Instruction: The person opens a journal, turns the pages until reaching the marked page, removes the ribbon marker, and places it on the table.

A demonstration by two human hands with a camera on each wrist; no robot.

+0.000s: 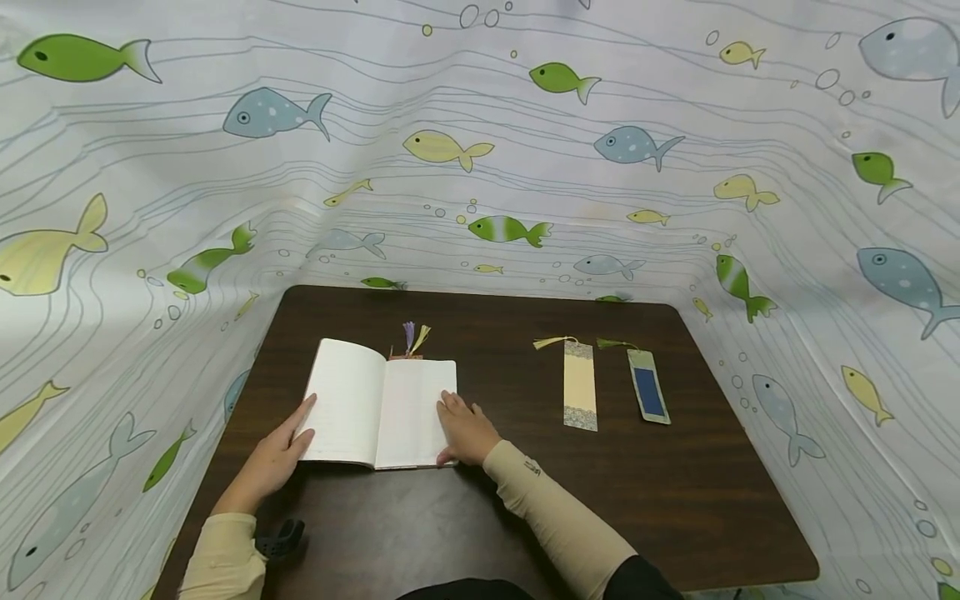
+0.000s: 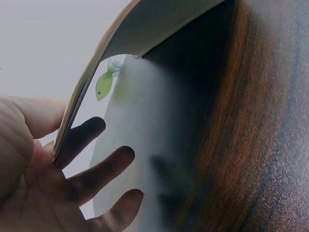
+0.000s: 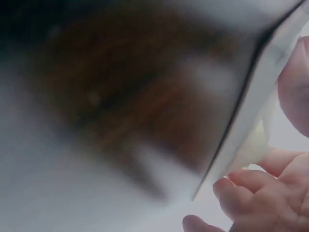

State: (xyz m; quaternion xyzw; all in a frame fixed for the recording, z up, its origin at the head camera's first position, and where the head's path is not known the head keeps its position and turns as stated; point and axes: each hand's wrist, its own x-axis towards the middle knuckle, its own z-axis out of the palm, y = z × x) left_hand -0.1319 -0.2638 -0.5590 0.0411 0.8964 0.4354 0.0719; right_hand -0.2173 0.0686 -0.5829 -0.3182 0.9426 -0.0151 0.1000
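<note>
An open book (image 1: 416,408) with pale, blank-looking pages lies on the table. My left hand (image 1: 272,458) pinches the outer edge of its left side, thumb on the page and fingers behind; in the left wrist view the pages (image 2: 89,72) curve up from between thumb and fingers. Over the right page's outer edge rests my right hand (image 1: 467,429), its thumb near the lower corner. In the right wrist view, the right hand's fingers (image 3: 256,191) lie loosely bent beside the book's edge (image 3: 246,111). Behind the book, purple and yellow tassels (image 1: 415,337) stick out above a mostly hidden reddish item (image 1: 405,357).
To the right lie a cream bookmark (image 1: 580,387) with patterned ends and yellow tassel, and a pale green bookmark (image 1: 649,387) with a blue panel. The dark wooden table (image 1: 525,517) has rounded corners. A fish-print curtain (image 1: 480,150) surrounds it.
</note>
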